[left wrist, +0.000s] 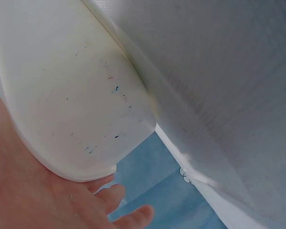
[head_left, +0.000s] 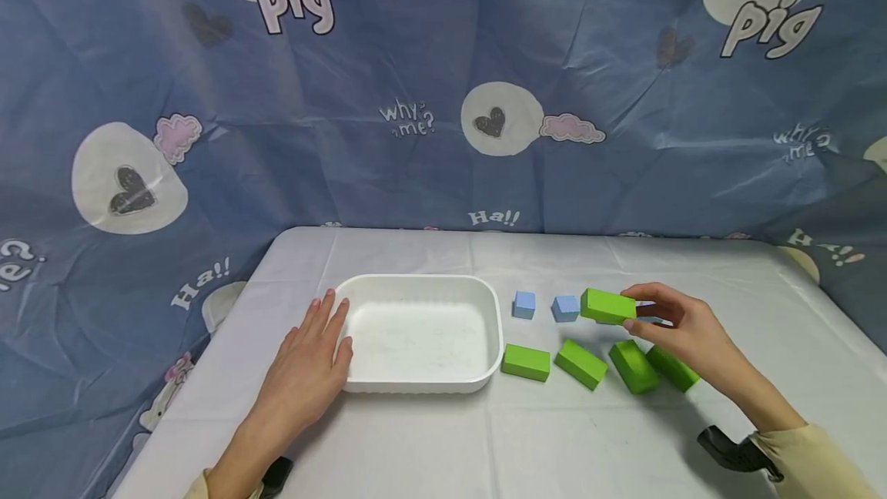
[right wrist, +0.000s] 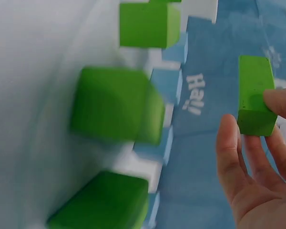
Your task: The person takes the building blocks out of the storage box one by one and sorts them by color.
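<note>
My right hand (head_left: 679,322) pinches a green block (head_left: 607,306) between thumb and fingertips, above the table on the right. In the right wrist view this green block (right wrist: 255,93) is a smooth rectangular piece with the thumb on its side. My left hand (head_left: 309,364) lies with straight fingers along the left rim of a white rectangular tray (head_left: 419,387). The left wrist view shows the tray's outer side (left wrist: 81,105), speckled with small coloured marks, against the palm. Small blue cubes, such as one (head_left: 523,305) right of the tray, stand behind the held block, partly hidden by it.
Several green blocks lie in a row in front of the blue cubes, from one beside the tray (head_left: 526,363) to one under the right hand (head_left: 673,369). A white cloth (head_left: 554,453) covers the table. A blue printed curtain (head_left: 388,37) hangs behind it.
</note>
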A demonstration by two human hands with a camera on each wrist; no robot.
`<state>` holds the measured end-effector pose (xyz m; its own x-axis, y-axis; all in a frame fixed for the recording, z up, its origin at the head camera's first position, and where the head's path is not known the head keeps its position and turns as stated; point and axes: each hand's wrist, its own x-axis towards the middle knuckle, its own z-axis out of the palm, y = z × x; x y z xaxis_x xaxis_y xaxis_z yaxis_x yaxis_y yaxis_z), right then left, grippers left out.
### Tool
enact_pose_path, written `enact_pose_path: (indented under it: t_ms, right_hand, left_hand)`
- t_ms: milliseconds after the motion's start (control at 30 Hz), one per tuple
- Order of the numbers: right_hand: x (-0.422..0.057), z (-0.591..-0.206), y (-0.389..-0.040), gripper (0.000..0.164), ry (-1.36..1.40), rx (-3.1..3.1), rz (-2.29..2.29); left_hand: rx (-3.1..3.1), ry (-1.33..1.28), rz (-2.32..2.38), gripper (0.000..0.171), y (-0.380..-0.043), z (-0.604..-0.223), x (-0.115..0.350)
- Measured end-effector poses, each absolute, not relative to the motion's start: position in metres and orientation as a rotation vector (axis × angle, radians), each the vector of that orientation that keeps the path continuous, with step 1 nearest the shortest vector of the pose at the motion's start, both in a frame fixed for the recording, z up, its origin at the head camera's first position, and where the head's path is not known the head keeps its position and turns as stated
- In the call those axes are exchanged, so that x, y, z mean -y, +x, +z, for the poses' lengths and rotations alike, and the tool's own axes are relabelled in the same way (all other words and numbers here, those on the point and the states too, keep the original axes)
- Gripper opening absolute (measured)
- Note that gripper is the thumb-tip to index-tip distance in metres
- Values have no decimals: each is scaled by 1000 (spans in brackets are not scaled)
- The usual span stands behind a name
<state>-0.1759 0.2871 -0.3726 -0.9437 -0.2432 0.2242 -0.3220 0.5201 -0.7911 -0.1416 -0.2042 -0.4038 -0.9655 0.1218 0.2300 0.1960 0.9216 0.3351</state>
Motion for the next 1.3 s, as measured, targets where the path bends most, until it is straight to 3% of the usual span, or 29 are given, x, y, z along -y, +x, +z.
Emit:
enact_pose_path:
  t_ms: [733,1300]
  right_hand:
    - [-382,-384,-150,47,428,2733,1363]
    - [-439,-404,-152,43,388,2806,1235]
  left_hand:
    - [2872,-244,-525,54,-143,-404,203]
    - [2883,-236,-528,55,-141,-403,204]
